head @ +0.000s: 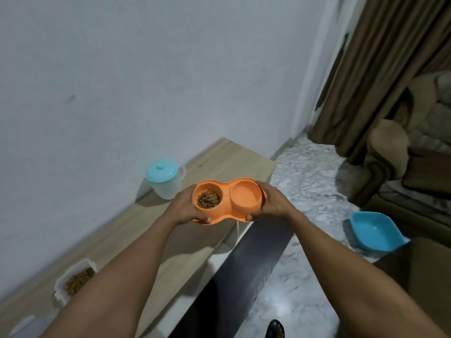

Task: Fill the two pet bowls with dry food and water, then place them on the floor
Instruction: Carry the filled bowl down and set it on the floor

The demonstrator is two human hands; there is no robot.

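Observation:
An orange double pet bowl (227, 203) is held level above the right end of the wooden counter (185, 245). Its left cup holds brown dry food (208, 199). Its right cup (245, 196) looks filled with clear water, though that is hard to tell. My left hand (185, 207) grips the bowl's left end, thumb on the front rim. My right hand (272, 200) grips the right end the same way. A clear pitcher with a light blue lid (164, 178) stands on the counter behind the bowl, by the wall.
A white container of dry food (75, 280) sits open at the counter's near left. A blue dish (375, 230) lies on the marble floor (307, 181) at the right. Brown curtains (380, 69) and a sofa (415, 167) fill the right side. A white wall (146, 81) backs the counter.

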